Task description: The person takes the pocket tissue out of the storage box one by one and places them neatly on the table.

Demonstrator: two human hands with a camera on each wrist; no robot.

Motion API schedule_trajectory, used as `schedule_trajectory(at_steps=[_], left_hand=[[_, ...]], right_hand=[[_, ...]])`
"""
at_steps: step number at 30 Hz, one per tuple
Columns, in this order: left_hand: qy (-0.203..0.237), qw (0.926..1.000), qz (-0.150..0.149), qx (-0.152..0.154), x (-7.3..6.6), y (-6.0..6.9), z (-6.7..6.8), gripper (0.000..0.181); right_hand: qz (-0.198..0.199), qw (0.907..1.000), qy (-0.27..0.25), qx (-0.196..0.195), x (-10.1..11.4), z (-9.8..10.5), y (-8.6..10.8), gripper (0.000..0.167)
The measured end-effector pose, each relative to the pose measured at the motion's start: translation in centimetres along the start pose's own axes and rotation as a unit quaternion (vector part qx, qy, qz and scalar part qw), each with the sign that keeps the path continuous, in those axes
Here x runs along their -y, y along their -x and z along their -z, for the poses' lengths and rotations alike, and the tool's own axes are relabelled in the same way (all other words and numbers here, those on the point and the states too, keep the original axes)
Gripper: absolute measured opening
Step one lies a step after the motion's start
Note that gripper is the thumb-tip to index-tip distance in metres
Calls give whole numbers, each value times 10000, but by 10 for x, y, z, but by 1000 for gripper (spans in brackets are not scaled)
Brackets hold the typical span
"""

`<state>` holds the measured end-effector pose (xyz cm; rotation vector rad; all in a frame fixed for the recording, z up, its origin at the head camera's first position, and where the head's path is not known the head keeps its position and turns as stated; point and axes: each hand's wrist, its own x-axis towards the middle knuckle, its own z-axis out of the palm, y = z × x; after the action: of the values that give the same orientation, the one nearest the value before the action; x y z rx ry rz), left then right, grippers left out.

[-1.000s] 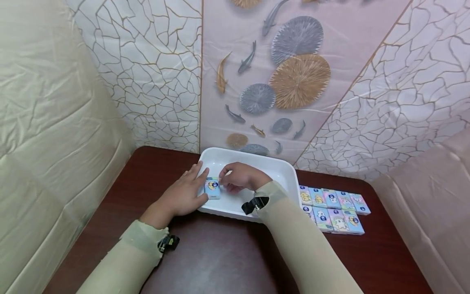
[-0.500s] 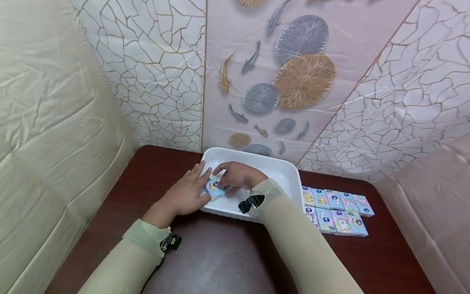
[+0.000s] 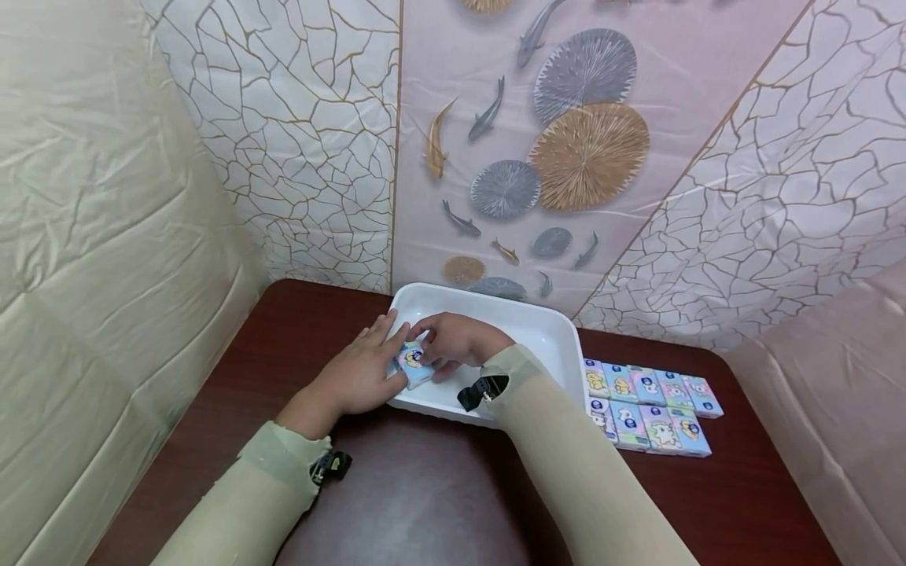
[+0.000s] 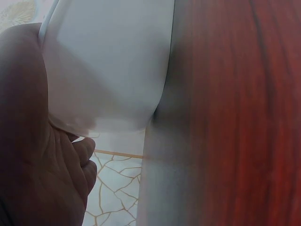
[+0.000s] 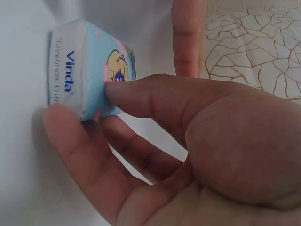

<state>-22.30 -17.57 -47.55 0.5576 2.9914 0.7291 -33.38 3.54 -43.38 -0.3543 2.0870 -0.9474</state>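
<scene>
A small blue Vinda tissue pack [image 3: 414, 363] with a cartoon print sits at the left end of a white tray [image 3: 559, 330]. My right hand [image 3: 460, 339] pinches it between thumb and fingers; in the right wrist view the thumb [image 5: 141, 96] lies on its printed face. The pack stands tilted there. My left hand [image 3: 354, 376] rests over the left rim of the tray with its fingers extended, close to the pack. In the left wrist view that hand [image 4: 33, 127] lies against the outer tray wall [image 4: 108, 70], and part of its fingers is hidden.
Several tissue packs [image 3: 647, 385] lie in two rows on the dark wooden table [image 3: 750, 503], right of the tray. Behind the table hangs a patterned cloth [image 3: 495, 251]. Pale cloth walls [image 3: 127, 259] close off both sides.
My right hand has moved slightly left and taken hold of the tissue pack, which has turned and tilted from its flat position. The left hand has stayed on the rim. The view has shifted a little.
</scene>
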Motion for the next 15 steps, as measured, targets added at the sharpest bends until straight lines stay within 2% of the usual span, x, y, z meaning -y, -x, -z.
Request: schedule_trajectory(at_steps=[7, 15], left_hand=[[-83, 10000, 21, 0, 2, -2, -3, 85], [-60, 9999, 108, 86, 1, -2, -1, 87]], right_hand=[[113, 9999, 46, 15, -1, 1, 3, 49], [206, 9996, 102, -144, 3, 10, 13, 48]])
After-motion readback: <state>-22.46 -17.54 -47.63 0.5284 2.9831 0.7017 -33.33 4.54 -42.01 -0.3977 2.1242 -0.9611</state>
